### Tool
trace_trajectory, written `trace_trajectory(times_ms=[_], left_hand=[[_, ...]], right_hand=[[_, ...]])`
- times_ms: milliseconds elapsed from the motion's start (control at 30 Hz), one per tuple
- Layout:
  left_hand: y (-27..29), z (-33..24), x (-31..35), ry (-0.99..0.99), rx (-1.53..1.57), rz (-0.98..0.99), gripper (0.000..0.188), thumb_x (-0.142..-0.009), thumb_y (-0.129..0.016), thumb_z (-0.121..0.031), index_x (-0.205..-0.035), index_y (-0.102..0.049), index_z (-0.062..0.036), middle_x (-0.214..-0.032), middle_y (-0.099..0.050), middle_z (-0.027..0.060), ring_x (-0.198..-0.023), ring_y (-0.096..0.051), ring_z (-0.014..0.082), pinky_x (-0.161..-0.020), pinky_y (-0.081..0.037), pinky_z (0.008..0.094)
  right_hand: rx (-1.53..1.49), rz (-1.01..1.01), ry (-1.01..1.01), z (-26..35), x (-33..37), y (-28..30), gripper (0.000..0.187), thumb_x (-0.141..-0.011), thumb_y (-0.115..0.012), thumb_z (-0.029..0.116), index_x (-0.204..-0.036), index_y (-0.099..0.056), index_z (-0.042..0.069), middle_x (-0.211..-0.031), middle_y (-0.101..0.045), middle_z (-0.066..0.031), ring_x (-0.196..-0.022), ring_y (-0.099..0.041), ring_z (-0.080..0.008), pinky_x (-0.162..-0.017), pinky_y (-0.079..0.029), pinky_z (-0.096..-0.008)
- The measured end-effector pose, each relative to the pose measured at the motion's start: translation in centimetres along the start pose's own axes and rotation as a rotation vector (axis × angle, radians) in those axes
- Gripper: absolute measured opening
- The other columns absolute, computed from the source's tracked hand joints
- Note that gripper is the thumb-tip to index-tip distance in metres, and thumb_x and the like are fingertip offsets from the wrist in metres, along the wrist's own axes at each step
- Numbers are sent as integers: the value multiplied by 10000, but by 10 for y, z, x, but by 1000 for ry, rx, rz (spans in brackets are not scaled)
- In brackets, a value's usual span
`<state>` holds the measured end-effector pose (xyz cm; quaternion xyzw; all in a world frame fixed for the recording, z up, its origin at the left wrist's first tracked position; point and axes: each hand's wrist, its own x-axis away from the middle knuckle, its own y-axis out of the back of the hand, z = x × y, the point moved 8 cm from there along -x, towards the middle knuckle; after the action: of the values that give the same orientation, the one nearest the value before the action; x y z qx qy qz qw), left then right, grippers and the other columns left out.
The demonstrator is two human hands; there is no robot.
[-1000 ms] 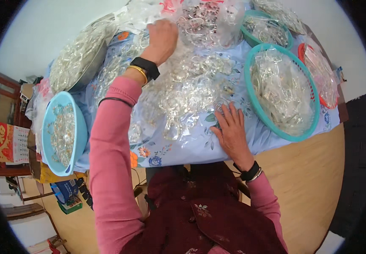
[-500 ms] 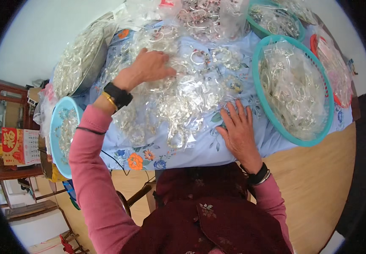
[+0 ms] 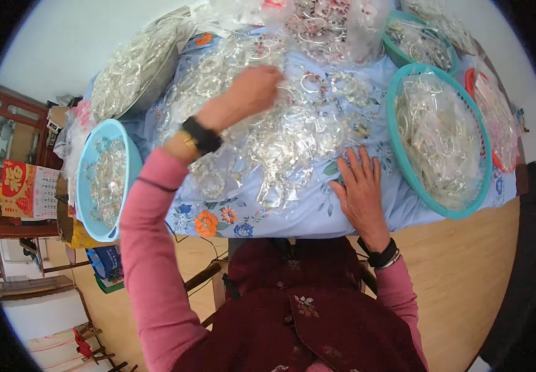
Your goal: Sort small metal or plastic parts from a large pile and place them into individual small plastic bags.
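Over a spread of small clear plastic packets [image 3: 286, 136], my left hand [image 3: 252, 90] reaches across the middle of the table. Its fingers are curled together, and whatever they hold, if anything, is hidden under the hand. The packets hold silvery jewellery, some of it bangle-like rings. Just beyond the left fingertips lies a bangle with dark red beads [image 3: 312, 82]. My right hand [image 3: 362, 192] rests flat, fingers spread, on the blue flowered tablecloth [image 3: 317, 217] near the front edge, right of the packets. It holds nothing.
At right stands a teal basket [image 3: 398, 149] of bagged jewellery, with a smaller teal basket [image 3: 395, 49] and a red basket [image 3: 509, 164] beyond. A light-blue basin [image 3: 132, 161] and a heaped metal tray [image 3: 156, 93] stand at left. A bag of red-beaded jewellery [image 3: 323, 31] lies at the back.
My left hand has moved to the right over the packets, and its spread fingers have curled together. My right hand stays flat on the cloth. The view has shifted slightly.
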<state>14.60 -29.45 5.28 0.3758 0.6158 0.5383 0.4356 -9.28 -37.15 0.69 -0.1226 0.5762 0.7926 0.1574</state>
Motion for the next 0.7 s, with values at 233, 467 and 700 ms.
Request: trace_trajectory(times_ms=[233, 467, 700], left_hand=[[-36, -28, -42, -149, 126, -21, 387, -748, -589, -163, -1114, -537, -48, -960, -581, 205, -902, -563, 387, -772, -478, 424], [-30, 12, -19, -9, -89, 11, 173, -765, -543, -144, -904, -555, -41, -812, -602, 187, -772, -587, 384, -665, -472, 464], [14, 62, 31, 228, -149, -26, 90, -766, -495, -121, -794, -544, -50, -742, -591, 181, -728, -575, 391, -620, -438, 481]], right_hand=[[-18, 9, 12, 4, -2, 0, 452, -811, -625, 237, -1197, -498, 41, -1301, -439, -162, -1255, -342, -376, -1004, -252, -557], [-21, 2, 18, 0, 0, -1, 469, -801, -631, 253, -1185, -486, 24, -1281, -428, -166, -1255, -321, -375, -1007, -236, -559], [-32, -17, 11, -1, -1, 1, 449, -802, -632, 225, -1183, -499, 29, -1284, -434, -158, -1247, -338, -377, -1005, -248, -548]])
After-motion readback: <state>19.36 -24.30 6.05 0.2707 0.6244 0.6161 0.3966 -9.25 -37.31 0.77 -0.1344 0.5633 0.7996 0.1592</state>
